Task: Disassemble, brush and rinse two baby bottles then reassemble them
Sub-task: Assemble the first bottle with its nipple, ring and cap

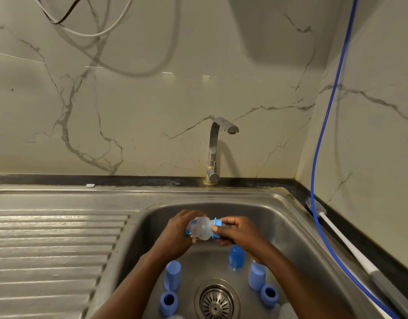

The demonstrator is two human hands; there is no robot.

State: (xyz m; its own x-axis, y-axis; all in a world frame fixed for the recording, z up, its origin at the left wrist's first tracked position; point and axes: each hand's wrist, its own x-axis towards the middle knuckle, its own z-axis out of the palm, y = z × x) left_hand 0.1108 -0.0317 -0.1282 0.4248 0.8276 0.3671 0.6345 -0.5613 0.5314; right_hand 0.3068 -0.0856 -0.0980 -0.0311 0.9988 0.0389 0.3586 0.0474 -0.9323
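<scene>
A clear baby bottle [201,229] lies sideways in the air over the sink basin [285,229]. My left hand [175,236] grips its printed body. My right hand [238,230] pinches the blue collar ring [217,227] at the bottle's neck; whatever is past the ring is hidden by my fingers. On the basin floor lie several blue parts: a cap [172,275] at the left, a ring [168,302] below it, a darker blue cap [236,256] under my right wrist, another cap [257,276] and a ring [269,295] at the right.
A steel tap [215,148] stands behind the basin, not running. The drain strainer [216,303] is in the basin's middle. A ribbed draining board [53,247] spreads to the left. A white-handled bottle brush [341,236] lies on the dark counter at the right, crossed by a blue hose [322,134].
</scene>
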